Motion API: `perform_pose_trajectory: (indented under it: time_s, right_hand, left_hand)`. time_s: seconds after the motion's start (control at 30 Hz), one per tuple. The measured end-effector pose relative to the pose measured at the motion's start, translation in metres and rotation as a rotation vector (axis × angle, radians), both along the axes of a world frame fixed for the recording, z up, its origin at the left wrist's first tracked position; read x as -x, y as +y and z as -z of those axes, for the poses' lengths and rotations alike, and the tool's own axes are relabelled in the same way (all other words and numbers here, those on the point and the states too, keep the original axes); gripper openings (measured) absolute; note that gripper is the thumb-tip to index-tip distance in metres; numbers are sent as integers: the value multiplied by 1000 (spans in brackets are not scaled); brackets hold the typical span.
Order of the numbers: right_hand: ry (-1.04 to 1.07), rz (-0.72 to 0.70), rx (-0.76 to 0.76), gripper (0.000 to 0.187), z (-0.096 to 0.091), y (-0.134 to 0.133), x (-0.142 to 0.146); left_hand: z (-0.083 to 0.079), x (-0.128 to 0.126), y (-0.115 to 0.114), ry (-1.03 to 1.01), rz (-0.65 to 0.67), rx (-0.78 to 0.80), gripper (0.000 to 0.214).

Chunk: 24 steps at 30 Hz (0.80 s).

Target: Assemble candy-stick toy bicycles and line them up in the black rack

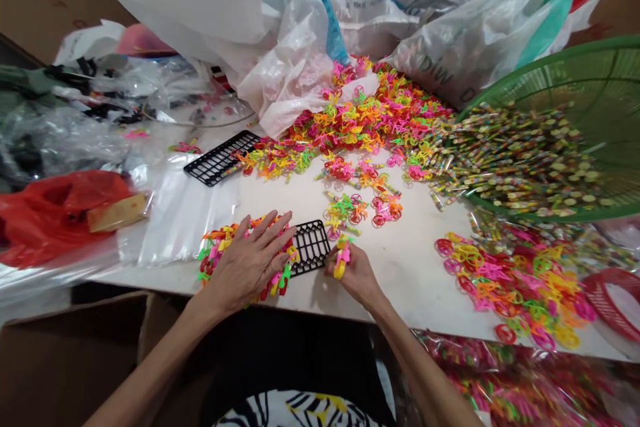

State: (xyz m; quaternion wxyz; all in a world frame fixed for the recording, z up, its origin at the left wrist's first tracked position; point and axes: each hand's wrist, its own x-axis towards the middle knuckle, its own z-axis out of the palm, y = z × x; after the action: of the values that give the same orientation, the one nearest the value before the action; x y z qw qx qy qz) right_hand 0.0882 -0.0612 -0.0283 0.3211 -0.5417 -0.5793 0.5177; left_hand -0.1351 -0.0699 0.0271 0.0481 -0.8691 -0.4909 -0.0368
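My left hand (250, 260) lies flat, fingers spread, on a layer of small bright plastic toy pieces (216, 247) stacked on a black grid tray (311, 245) near the table's front edge. My right hand (353, 271) is closed around a yellow and pink toy piece (342, 259) just right of that tray. A big heap of the same pink, orange, yellow and green pieces (370, 113) spreads across the middle of the white table (410, 267). Smaller clusters (360, 203) lie between the heap and my hands.
A second black grid tray (220, 157) lies at the left. A green basket (575, 127) holds several thin wrapped sticks. More toy pieces (520, 283) sit at the right by a red basket (613, 300). Plastic bags (280, 33) crowd the back; a red bag (55, 210) is at left.
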Motion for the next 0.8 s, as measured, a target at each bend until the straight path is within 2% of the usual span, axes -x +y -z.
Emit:
perform_pose_trajectory:
  time_s: [0.1,0.2,0.43,0.67,0.8]
  right_hand:
    - [156,5,-13,7,5,0,21]
    - [120,-52,-77,5,8,-4,37]
    - [-201,-170,-319,18,10,-9,49]
    - [-561,-386,-343,10,-12,0,50]
    - [-704,-458,-337,14,-17,0,54]
  left_hand:
    - [0,0,1,1,1,14,43]
    - [-1,-1,1,-19,-2,22,43]
    - [-7,-5,0,-58,-32,56,41]
    - [-8,-4,-1,-68,-34,60,43]
    - [-9,-8,1,-87,-58,78,44]
